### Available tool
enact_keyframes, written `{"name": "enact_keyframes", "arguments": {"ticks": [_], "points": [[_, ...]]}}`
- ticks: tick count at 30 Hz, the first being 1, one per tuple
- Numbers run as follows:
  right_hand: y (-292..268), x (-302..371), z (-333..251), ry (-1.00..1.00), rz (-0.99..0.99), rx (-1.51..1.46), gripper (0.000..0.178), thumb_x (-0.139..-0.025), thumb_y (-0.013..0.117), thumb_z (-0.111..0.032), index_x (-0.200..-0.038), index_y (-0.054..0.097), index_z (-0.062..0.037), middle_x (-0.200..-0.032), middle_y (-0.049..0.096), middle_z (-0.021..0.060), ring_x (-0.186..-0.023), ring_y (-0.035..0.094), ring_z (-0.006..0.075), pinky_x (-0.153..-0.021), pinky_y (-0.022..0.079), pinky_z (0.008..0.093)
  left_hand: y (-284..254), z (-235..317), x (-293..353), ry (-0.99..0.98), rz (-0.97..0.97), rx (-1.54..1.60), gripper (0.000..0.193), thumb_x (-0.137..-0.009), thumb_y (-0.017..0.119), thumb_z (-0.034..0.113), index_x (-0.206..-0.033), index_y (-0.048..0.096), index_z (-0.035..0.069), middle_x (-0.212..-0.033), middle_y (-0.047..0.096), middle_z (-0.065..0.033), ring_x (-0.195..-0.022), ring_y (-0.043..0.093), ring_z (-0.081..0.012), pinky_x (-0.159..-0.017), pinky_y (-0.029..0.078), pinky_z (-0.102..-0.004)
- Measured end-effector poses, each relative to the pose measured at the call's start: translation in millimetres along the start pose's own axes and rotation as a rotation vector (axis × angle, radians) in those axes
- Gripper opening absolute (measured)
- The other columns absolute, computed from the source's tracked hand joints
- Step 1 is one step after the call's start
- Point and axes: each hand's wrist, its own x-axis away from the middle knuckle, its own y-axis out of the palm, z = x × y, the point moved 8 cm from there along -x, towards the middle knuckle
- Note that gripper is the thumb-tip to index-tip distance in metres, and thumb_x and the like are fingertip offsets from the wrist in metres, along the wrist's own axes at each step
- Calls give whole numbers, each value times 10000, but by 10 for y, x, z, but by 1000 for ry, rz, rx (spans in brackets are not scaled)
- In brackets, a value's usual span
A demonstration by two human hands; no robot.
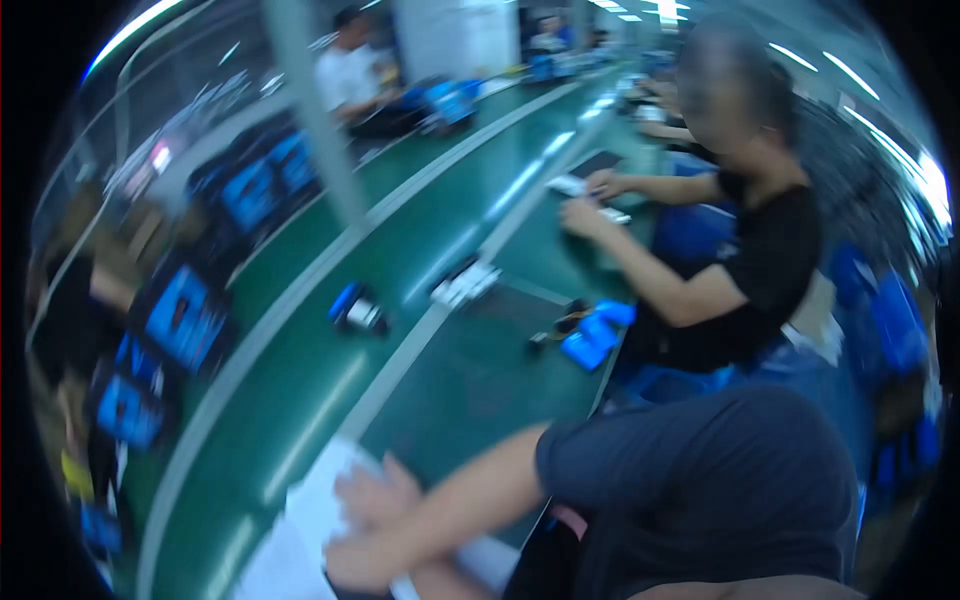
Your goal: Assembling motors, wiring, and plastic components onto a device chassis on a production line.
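The picture is smeared by motion. My right arm, in a dark grey sleeve, reaches across to the lower left, and my right hand (pixel 362 565) is at the edge of some white sheet-like material (pixel 285 545). Its fingers are bent down and mostly hidden, so a grip cannot be made out. Just beyond it lies my left hand (pixel 380 492), its forearm passing beneath the right one. The left fingers look apart and rest on or against the white material. Whether that material is paper or thin plastic is too blurred to tell.
A green conveyor (pixel 400 260) runs away beside the green worktop (pixel 480 370). On them are a blue-and-black item (pixel 358 308), white pieces (pixel 465 284) and blue blocks (pixel 597 335). A co-worker in black (pixel 770 250) handles a small white object at right. Blue-and-black crates (pixel 185 318) line the left.
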Motion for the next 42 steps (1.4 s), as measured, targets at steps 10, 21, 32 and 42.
{"name": "enact_keyframes", "arguments": {"ticks": [10,21,32,42], "points": [[394,-110,-889,-711,-127,-113,217,-727,699,-291,-675,677,-81,-694,677,122,-596,612,274,-557,499,419,-62,376,-115,76,-108,-132,527,-859,572,554,-1206,613,160,-1306,552,-103,-1228,489,-317,-909,398,-651],[503,-87,-1024,-625,-279,-134,139,-565,729,-139,-674,745,-56,-684,708,80,-603,659,318,-443,494,436,-293,520,-37,101,-50,-12,565,-867,542,572,-1245,599,156,-1300,544,-106,-1216,491,-309,-902,398,-632],[1018,-367,-1102,-411,-124,-291,103,-576,712,-110,-657,738,-51,-639,681,120,-568,646,307,-409,453,448,-389,608,-52,159,-56,2,554,-872,535,568,-1201,604,128,-1224,560,-125,-1158,515,-329,-845,430,-611],[-371,258,-591,-501,-147,-423,155,-673,664,-82,-793,735,-14,-757,675,226,-681,661,312,-509,488,412,-475,635,-7,187,-31,3,508,-868,555,537,-1123,618,102,-1128,578,-137,-1097,541,-349,-796,453,-603]]}}
